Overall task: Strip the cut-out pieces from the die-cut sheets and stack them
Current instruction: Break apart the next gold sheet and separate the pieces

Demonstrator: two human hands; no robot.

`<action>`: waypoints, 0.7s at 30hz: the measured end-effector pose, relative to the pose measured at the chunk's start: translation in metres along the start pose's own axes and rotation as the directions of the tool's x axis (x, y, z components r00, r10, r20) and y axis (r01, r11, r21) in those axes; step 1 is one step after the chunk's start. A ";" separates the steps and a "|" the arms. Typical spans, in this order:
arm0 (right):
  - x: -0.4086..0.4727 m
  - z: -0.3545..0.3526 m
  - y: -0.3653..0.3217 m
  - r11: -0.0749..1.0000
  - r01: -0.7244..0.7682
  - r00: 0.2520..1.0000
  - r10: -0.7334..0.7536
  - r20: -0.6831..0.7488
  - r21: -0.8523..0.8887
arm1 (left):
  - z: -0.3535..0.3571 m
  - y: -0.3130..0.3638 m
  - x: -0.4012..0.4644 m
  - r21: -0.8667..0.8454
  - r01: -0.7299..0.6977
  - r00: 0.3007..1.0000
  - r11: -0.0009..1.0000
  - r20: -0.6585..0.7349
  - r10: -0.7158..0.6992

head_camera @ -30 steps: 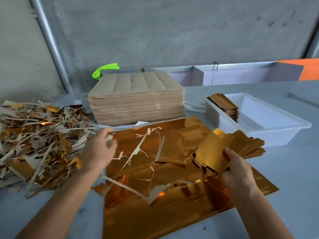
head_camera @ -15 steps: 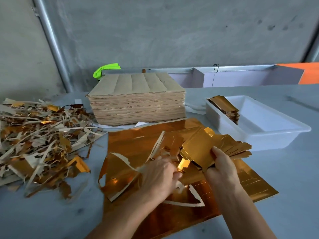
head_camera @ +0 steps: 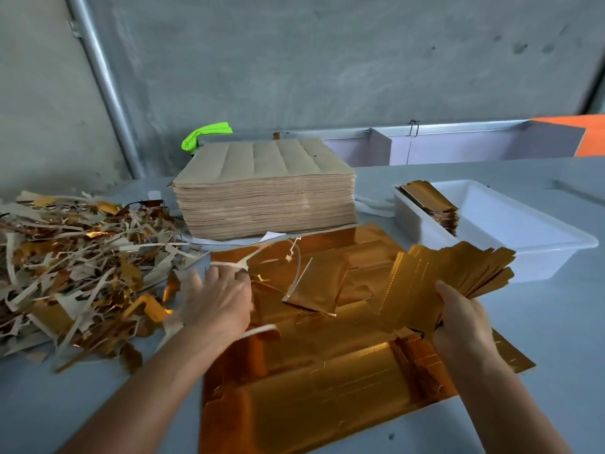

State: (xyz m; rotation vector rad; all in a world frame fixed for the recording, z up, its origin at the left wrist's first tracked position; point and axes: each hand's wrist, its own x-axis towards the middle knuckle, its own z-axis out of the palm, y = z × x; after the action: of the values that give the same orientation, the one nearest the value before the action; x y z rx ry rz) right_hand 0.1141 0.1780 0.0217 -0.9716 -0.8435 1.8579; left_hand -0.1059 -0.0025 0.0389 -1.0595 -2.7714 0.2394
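Observation:
A gold foil die-cut sheet lies flat on the grey table in front of me. My right hand grips a fanned bundle of gold cut-out pieces above the sheet's right side. My left hand, blurred by motion, is over the sheet's left edge and holds thin waste strips of white-backed foil. One loose gold cut-out lies on the sheet between my hands. A small stack of finished gold pieces sits in the white tray at the right.
A big heap of scrap strips covers the table's left side. A tall stack of brown-backed sheets stands behind the work area, a green object behind it. A concrete wall and metal pipe rise beyond.
My left hand has swung from the sheet's middle toward the left, carrying waste strips toward the scrap heap. My right hand has shifted right with its bundle.

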 end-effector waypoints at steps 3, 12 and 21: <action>-0.003 0.007 0.008 1.000 -0.030 1.000 0.030 0.007 -0.002 | -0.014 0.005 -0.002 0.091 0.078 0.967 0.993 0.235 -0.098; -0.007 0.020 0.014 0.996 -0.064 0.997 0.067 0.050 -0.057 | -0.019 0.080 -0.013 -0.220 -0.359 0.915 0.907 -0.272 0.297; -0.009 0.023 0.022 0.980 -0.039 0.992 0.060 0.107 -0.193 | 0.028 0.090 0.004 -0.184 -0.397 0.912 0.899 -0.192 0.364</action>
State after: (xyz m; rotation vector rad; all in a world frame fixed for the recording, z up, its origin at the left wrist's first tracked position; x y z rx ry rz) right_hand 0.0885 0.1571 0.0168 -1.0201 -1.0908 1.9149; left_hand -0.0563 0.0640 -0.0067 -1.6040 -2.4719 -0.1045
